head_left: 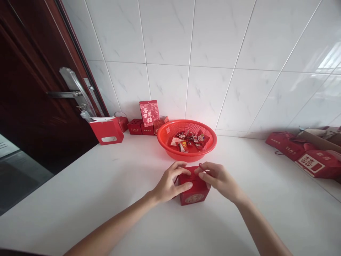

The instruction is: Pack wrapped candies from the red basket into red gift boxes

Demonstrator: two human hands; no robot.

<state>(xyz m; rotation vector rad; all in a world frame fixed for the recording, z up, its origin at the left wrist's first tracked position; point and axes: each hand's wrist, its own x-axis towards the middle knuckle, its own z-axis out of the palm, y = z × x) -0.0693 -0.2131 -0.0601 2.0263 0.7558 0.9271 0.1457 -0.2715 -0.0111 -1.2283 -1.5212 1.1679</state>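
Between my hands a small red gift box (193, 198) stands upright on the white table, a round gold design on its front. My left hand (170, 181) grips the box from the left, its thumb on the top front edge and its fingers over the top. At the right, my right hand (217, 177) is closed with fingertips pinched at the top of the box, by a red cord loop (201, 166). Part of the box top is hidden by my fingers. Just behind stands a red plastic basket (170, 154) holding several wrapped candies (183, 145).
Red boxes (135, 127) and a patterned red card box (149, 113) stand along the tiled wall. A red paper bag (108, 131) is at the left, near a door handle (77, 90). More red boxes (317, 163) lie at the right by a cardboard box (319, 140).
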